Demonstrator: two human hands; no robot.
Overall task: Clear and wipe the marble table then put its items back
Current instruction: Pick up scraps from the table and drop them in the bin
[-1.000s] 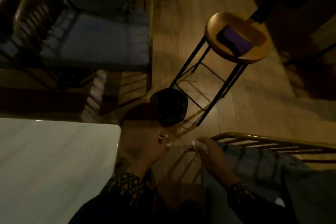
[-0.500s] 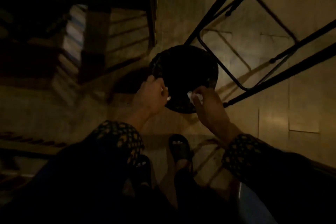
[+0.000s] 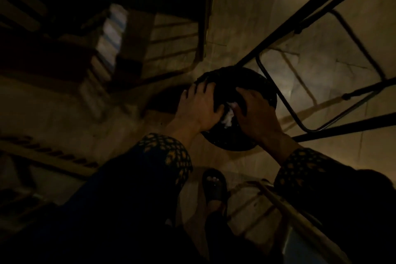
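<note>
Tissue wad over the black bin

Black bin (image 3: 240,135) on the floor beside stool legs (image 3: 321,34). Left hand (image 3: 199,107) spread, resting on rim. Right hand (image 3: 255,113) pinching tissue wad (image 3: 228,114) above the opening. Light, soft, crushable; best taken by fingertips.

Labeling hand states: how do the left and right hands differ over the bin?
The left hand lies spread and empty on the bin rim; the right hand curls over the opening, pinching a white tissue. The left hand is better lit, the right in shadow. Both are over the bin, in patterned sleeves.
</note>
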